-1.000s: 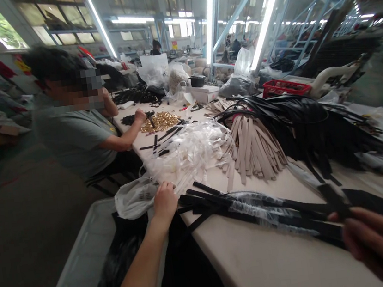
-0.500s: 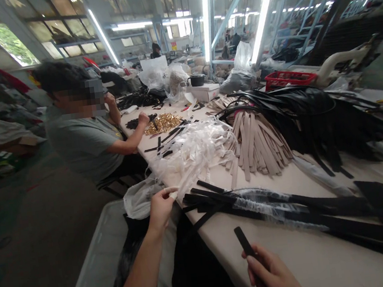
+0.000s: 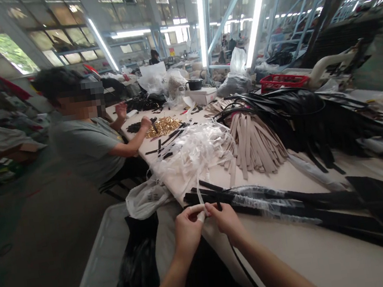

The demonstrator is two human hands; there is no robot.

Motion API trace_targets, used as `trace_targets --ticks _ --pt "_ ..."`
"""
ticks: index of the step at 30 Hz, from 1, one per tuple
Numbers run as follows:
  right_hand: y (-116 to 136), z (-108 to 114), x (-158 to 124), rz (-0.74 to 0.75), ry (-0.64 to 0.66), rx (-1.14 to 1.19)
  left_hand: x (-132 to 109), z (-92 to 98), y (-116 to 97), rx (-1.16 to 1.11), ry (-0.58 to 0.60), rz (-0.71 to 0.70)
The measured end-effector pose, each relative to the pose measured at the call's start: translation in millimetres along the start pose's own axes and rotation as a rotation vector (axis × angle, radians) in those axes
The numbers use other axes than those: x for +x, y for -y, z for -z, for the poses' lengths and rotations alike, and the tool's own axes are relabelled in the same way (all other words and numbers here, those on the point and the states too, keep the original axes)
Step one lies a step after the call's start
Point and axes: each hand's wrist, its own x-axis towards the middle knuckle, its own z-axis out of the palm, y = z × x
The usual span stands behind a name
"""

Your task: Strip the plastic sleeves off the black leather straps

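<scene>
My left hand [image 3: 190, 230] is closed in a pinch, with pale wrapping on its fingers. Between its fingertips is a translucent plastic strip [image 3: 200, 196], which runs up to the white plastic heap [image 3: 197, 145]. Touching or nearly touching it, my right hand [image 3: 228, 223] is closed around a narrow black strap [image 3: 240, 263] that hangs down past the table edge. The strap's upper end shows above my right fingers. Where strip and strap meet is hidden by my fingertips. Just behind both hands, a bundle of black straps [image 3: 291, 212], partly wrapped in clear film, lies across the table.
Beige strips [image 3: 256, 147] and a mound of black straps [image 3: 288, 108] lie farther back. At the left, a seated co-worker [image 3: 82, 133] reaches toward gold-coloured metal pieces [image 3: 164, 126]. A pale plastic bin [image 3: 96, 253] stands below the table's left edge, near a red basket-free aisle floor [image 3: 25, 238].
My right hand has come up and left with the black strap to meet my left hand. My left hand has moved right and slightly down. The co-worker's raised hand has shifted away from the head.
</scene>
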Motion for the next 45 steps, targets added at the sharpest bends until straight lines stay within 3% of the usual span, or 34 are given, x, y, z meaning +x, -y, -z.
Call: trace_targets --ticks 4,9,16,20,23,26,28,34,38,42,45 --pt "-5 -9 4 0.003 0.02 0.008 -13 1.8 5 0.001 0.01 -0.022" --pt "-15 -5 2 -0.033 0.061 0.014 -24 0.1 11 0.019 0.011 -0.031" --pt "-20 8 1 0.078 -0.058 -0.046 -29 -11.7 14 0.022 -0.004 -0.054" --pt "-16 13 -5 0.191 -0.131 -0.132 -24 -18.0 17 -0.209 -0.026 0.073" --pt "-14 16 -13 0.26 -0.15 -0.217 -19 -22.0 17 -0.418 0.052 0.253" --pt "-15 17 -21 0.303 -0.118 -0.311 -16 -26.2 15 -0.439 0.167 0.346" --pt "-18 19 -26 0.323 -0.101 -0.363 -17 -29.5 14 -0.41 0.183 0.345" --pt "-22 26 -33 0.297 -0.06 -0.255 -22 -39.0 15 -0.491 0.097 0.261" --pt "-21 28 -37 0.272 -0.035 -0.246 -19 -42.3 24 -0.507 0.003 0.285" --pt "-23 29 -39 0.276 -0.05 -0.224 -21 -46.3 30 -0.661 -0.1 0.313" --pt "-26 30 -38 0.255 -0.044 -0.148 -26 -49.3 27 -0.706 0.029 0.323"
